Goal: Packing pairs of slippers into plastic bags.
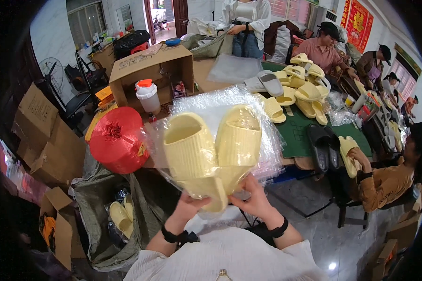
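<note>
A pair of pale yellow slippers fills the middle of the view, toes up, inside a clear plastic bag. My left hand grips the lower left end of the bagged pair. On the lower right, my right hand holds the same pair, its thumb pressed toward the heels. Behind the slippers, a stack of clear plastic bags lies on the table. The bag's film partly blurs the slippers' edges.
Left of the slippers sits a red roll of plastic twine, near an open cardboard box and a white bottle. A woven sack stands low left. Yellow slippers pile on the green mat; a co-worker's hand touches one slipper.
</note>
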Demonstrator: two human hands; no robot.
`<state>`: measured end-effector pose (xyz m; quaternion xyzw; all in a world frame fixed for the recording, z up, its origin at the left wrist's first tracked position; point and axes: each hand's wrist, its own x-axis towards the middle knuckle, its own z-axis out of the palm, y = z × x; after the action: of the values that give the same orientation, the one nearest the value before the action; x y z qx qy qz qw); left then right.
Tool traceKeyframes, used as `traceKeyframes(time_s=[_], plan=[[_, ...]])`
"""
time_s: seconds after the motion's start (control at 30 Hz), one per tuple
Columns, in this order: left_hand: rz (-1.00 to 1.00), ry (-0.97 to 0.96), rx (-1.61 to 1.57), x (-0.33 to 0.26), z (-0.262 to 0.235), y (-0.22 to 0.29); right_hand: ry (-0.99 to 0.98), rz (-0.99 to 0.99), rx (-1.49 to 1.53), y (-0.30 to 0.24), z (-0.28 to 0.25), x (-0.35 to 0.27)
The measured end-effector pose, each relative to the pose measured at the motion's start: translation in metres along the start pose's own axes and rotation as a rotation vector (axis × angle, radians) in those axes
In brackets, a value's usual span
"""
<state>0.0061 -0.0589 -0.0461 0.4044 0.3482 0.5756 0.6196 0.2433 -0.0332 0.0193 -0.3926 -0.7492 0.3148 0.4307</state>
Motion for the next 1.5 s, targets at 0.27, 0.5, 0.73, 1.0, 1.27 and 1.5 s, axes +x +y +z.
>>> traceKeyframes(time_s=[0.27, 0.5, 0.73, 1.0, 1.27, 1.5], plan=[[0.485, 0.344, 0.678, -0.056, -0.104, 0.112, 0.039, -0.107, -0.229, 0.051, -0.015, 0.040], [0.503, 1.011, 1.177, -0.168, -0.207, 0.154, -0.008, 0.023, -0.476, 0.093, -0.013, 0.044], [-0.293, 1.143, 1.291, -0.220, -0.259, 0.021, 0.073, -0.063, -0.494, 0.103, -0.007, 0.039], [-0.345, 0.518, 2.025, -0.120, -0.301, 0.028, 0.096, -0.096, -0.555, 0.113, 0.002, 0.038], [0.158, 1.145, 2.071, -0.017, -0.398, -0.072, 0.016, -0.095, -0.469, 0.097, 0.005, 0.044], [-0.251, 0.838, 1.636, -0.043, -0.385, -0.061, 0.047, -0.055, -0.495, 0.098, -0.003, 0.038]])
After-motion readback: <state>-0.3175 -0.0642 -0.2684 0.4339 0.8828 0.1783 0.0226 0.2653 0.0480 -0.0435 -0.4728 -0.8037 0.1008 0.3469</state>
